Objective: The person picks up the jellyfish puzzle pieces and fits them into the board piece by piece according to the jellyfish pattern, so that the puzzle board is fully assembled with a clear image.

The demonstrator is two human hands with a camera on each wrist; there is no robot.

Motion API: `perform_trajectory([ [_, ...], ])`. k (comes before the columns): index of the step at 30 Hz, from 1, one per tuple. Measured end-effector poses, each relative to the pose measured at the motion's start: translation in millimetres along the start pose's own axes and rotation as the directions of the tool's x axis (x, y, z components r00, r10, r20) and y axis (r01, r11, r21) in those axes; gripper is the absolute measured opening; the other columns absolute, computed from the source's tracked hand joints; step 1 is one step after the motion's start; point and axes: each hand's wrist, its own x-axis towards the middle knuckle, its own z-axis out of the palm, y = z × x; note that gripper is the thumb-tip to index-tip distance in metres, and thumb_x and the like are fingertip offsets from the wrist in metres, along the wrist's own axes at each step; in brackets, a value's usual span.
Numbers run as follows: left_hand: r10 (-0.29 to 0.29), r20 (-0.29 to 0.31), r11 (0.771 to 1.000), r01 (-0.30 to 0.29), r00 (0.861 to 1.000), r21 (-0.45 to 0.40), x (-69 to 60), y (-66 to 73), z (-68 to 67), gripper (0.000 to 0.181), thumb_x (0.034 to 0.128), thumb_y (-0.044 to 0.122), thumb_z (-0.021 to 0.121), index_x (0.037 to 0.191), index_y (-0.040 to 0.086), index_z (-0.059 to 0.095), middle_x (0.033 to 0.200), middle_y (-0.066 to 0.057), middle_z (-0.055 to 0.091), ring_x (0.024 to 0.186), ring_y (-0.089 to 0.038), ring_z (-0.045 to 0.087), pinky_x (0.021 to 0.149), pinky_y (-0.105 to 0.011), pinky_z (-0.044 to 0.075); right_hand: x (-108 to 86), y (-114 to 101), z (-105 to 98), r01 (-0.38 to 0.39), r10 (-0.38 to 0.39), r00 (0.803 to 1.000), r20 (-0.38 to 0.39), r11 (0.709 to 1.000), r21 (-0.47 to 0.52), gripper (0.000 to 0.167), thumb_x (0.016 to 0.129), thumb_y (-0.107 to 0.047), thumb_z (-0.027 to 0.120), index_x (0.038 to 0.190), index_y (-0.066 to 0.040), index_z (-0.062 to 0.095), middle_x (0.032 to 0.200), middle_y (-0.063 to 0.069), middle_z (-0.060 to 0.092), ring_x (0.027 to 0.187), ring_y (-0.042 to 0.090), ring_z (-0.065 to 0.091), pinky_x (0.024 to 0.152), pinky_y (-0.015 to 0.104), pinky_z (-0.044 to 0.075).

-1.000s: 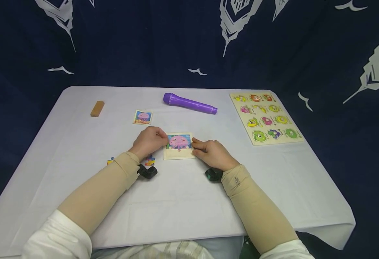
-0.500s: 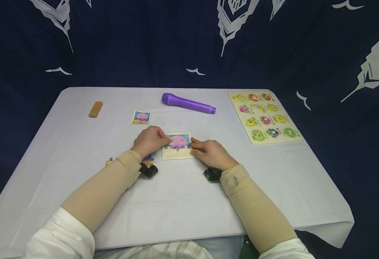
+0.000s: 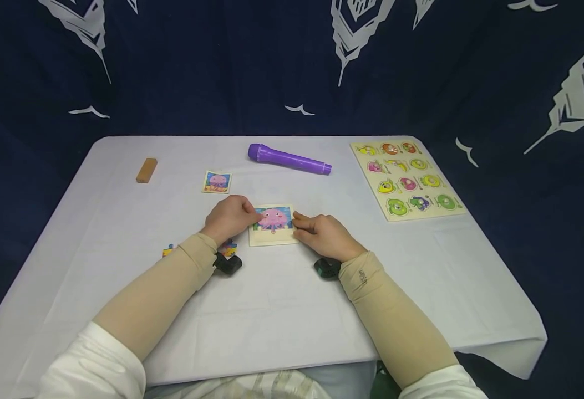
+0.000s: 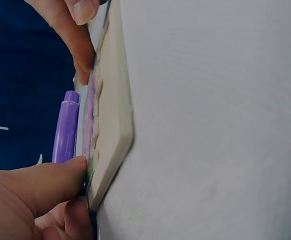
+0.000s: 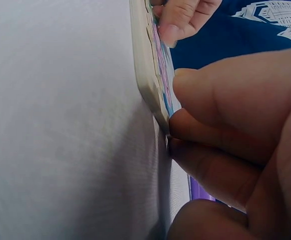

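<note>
A small wooden jigsaw board [image 3: 273,238] with a pink octopus picture [image 3: 273,218] in its upper part lies on the table between both hands. Its lower strip shows bare pale wood. My left hand [image 3: 230,217] pinches the board's left edge; in the left wrist view its thumb [image 4: 60,180] lies on the picture side. On the opposite edge, my right hand [image 3: 328,235] holds the board between thumb and fingers. Loose jigsaw pieces [image 3: 229,248] lie partly hidden under the left forearm. Beyond the left hand sits a small octopus picture card [image 3: 217,182].
A purple toy microphone [image 3: 289,159] lies behind the board. At the back right is a fruit puzzle board [image 3: 407,178], and at the back left a brown wooden block [image 3: 146,170]. The white cloth-covered table [image 3: 272,321] meets a dark patterned curtain [image 3: 197,66].
Both hands keep their places at the jigsaw board's edges. The whole head view has shifted slightly; no object has visibly moved on the table.
</note>
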Motion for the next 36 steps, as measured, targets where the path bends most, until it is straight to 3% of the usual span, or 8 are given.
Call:
perform_trajectory([
  [8, 0.009, -0.007, 0.999, -0.008, 1.000, 0.036, 2.6, -0.9, 2.6, 0.035, 0.0933, 0.050, 0.072, 0.089, 0.015, 0.068, 0.086, -0.002, 0.069, 0.071, -0.021, 0.057, 0.061, -0.033, 0.041, 0.0, -0.4, -0.5, -0.002, 0.002, 1.000, 0.006, 1.000, 0.004, 0.040, 0.101, -0.028, 0.066, 0.137, -0.011, 0.065, 0.150, 0.003, 0.054, 0.141, 0.030, 0.049, 0.117, 0.048, 0.038],
  [16, -0.016, 0.036, 0.999, 0.014, 0.999, 0.048, 3.7, 0.1, 2.1, 0.042, 0.0850, 0.054, 0.080, 0.090, 0.015, 0.065, 0.085, -0.001, 0.066, 0.071, -0.021, 0.056, 0.060, -0.034, 0.040, 0.8, 1.2, 0.7, -0.005, 0.005, 1.000, 0.006, 1.000, 0.008, 0.039, 0.101, -0.029, 0.066, 0.136, -0.011, 0.065, 0.149, 0.002, 0.054, 0.140, 0.028, 0.050, 0.116, 0.047, 0.040],
  [23, 0.011, 0.022, 1.000, -0.012, 1.000, 0.015, 0.8, -2.8, -1.3, 0.043, 0.0942, 0.056, 0.068, 0.096, 0.014, 0.066, 0.088, -0.003, 0.065, 0.073, -0.021, 0.055, 0.063, -0.033, 0.041, 1.3, 2.5, 1.7, 0.001, -0.001, 1.000, 0.002, 1.000, -0.001, 0.039, 0.101, -0.028, 0.066, 0.137, -0.011, 0.065, 0.149, 0.002, 0.054, 0.140, 0.029, 0.050, 0.115, 0.048, 0.040],
  [28, 0.008, -0.034, 0.998, -0.010, 0.999, -0.063, -20.9, -16.4, -21.5, 0.035, 0.0998, 0.047, 0.060, 0.107, 0.013, 0.068, 0.094, -0.006, 0.066, 0.079, -0.023, 0.056, 0.070, -0.034, 0.043, 1.8, -1.2, 2.6, 0.001, -0.001, 1.000, 0.016, 1.000, -0.019, 0.041, 0.100, -0.026, 0.067, 0.138, -0.010, 0.064, 0.150, 0.002, 0.054, 0.140, 0.028, 0.049, 0.115, 0.047, 0.041],
  [32, -0.004, -0.052, 0.998, 0.001, 0.999, -0.067, -49.3, -34.9, -37.2, 0.033, 0.0987, 0.045, 0.061, 0.109, 0.014, 0.068, 0.089, -0.006, 0.065, 0.075, -0.023, 0.057, 0.064, -0.034, 0.045, 1.6, -3.7, 1.2, -0.004, 0.005, 1.000, 0.020, 0.999, -0.034, 0.040, 0.101, -0.023, 0.066, 0.138, -0.010, 0.063, 0.150, 0.002, 0.053, 0.140, 0.028, 0.049, 0.115, 0.047, 0.041],
  [36, 0.006, -0.070, 0.998, -0.010, 0.998, -0.063, -71.4, -55.0, -42.9, 0.032, 0.0970, 0.046, 0.065, 0.109, 0.016, 0.068, 0.087, -0.003, 0.064, 0.074, -0.021, 0.056, 0.064, -0.033, 0.045, 0.9, -2.5, -0.5, -0.011, 0.012, 1.000, 0.020, 0.999, -0.051, 0.038, 0.103, -0.021, 0.064, 0.139, -0.010, 0.062, 0.150, 0.002, 0.053, 0.140, 0.029, 0.049, 0.113, 0.048, 0.042],
])
